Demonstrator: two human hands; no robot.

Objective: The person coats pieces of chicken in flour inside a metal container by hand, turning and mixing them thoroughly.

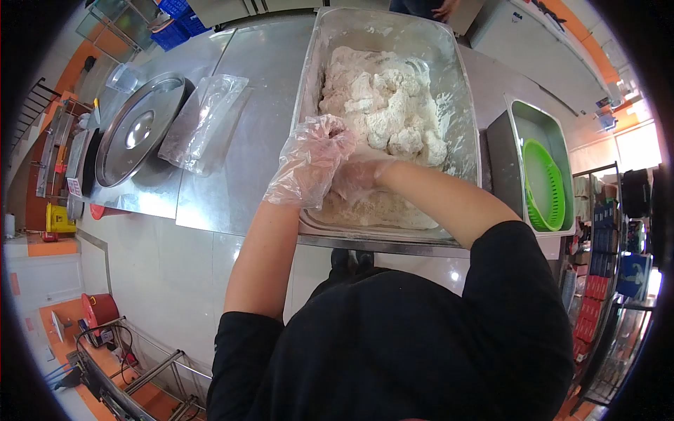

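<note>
A large metal tray (465, 133) holds flour and several lumpy, flour-coated pieces (393, 105), whose kind I cannot make out under the coating. My left hand (319, 151), inside a loose clear plastic glove, is over the tray's near left part. Close against it, my right hand (359, 174) reaches down to the loose flour (375, 210) in front of the coated pieces. Whether the two hands touch is unclear. Crumpled plastic covers the left fingers, and the right fingers are hidden behind the left hand and in the flour.
Left of the tray, a clear plastic bag (207, 123) and a round metal lid (140, 130) lie on the steel table (263, 91). To the right stands a deep metal pan (507, 165) with a green basket (544, 184). Another person's hand (445, 10) shows beyond the tray.
</note>
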